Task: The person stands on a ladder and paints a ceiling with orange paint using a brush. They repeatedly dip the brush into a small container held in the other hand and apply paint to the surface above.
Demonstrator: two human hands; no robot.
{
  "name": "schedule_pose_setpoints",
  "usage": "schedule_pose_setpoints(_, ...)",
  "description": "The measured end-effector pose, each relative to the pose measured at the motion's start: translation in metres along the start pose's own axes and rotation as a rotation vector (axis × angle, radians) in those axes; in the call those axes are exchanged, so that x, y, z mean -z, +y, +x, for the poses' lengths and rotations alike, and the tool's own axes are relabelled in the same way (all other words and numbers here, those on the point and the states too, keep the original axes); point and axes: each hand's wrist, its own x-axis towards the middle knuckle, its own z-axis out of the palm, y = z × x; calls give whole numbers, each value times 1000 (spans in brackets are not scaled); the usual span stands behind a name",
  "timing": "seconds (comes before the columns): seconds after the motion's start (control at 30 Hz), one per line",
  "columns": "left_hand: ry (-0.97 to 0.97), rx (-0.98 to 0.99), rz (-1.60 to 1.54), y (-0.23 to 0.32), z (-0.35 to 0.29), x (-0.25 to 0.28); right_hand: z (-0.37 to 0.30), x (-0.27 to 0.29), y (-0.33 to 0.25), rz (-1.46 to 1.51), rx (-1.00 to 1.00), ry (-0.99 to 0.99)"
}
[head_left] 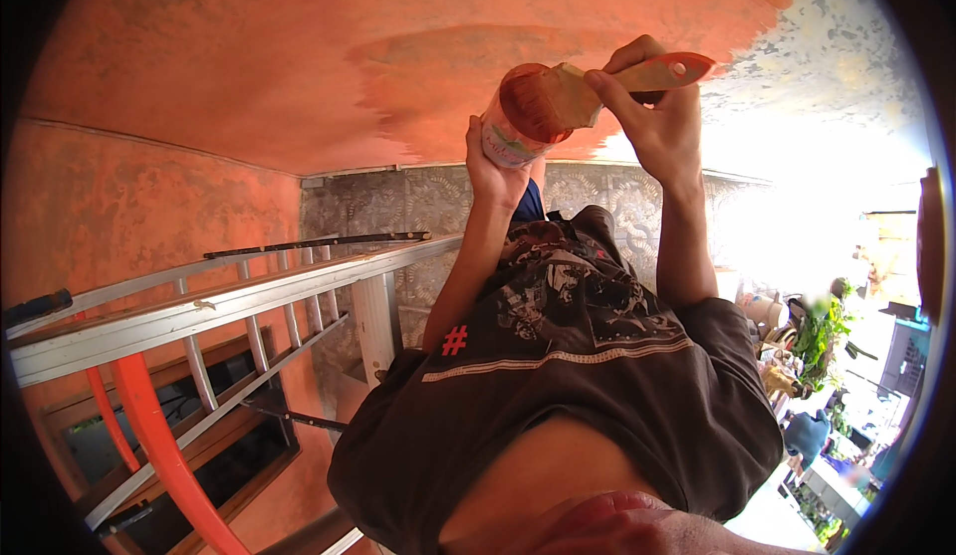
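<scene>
My left hand [495,177] is wrapped round a clear container [506,145] with a printed label, tilted so that its mouth shows. Orange-red paint coats its inside. My right hand [659,122] pinches a paintbrush [657,74] by its handle, thumb on the near side. The handle is pale with an orange, paint-smeared end and a hanging hole. The brush's bristles reach into the container's mouth; their tips are hidden inside. Just beyond both hands stands a wall [249,47] with patchy orange paint.
An aluminium ladder [229,301] with an orange rail [164,445] stands close on my left, before a dark-framed window [234,465]. Patterned tiles [383,202] cover the floor below. Unpainted grey-white wall [841,52] lies at the far right. Plants [822,341] and clutter are at the right.
</scene>
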Motion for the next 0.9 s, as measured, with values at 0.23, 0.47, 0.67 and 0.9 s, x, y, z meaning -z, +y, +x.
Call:
schedule_pose_setpoints(0.23,-2,36,46,3,2,2,2,-18,15,250,-282,-36)
schedule_pose_setpoints(0.47,36,92,54,6,3,-1,3,-16,35,364,-360,-11)
schedule_pose_setpoints(0.67,183,55,125,0,5,-26,5,-7,32,316,-359,32)
schedule_pose_setpoints(0.9,99,84,-7,2,10,-23,12,14,43,572,-386,149)
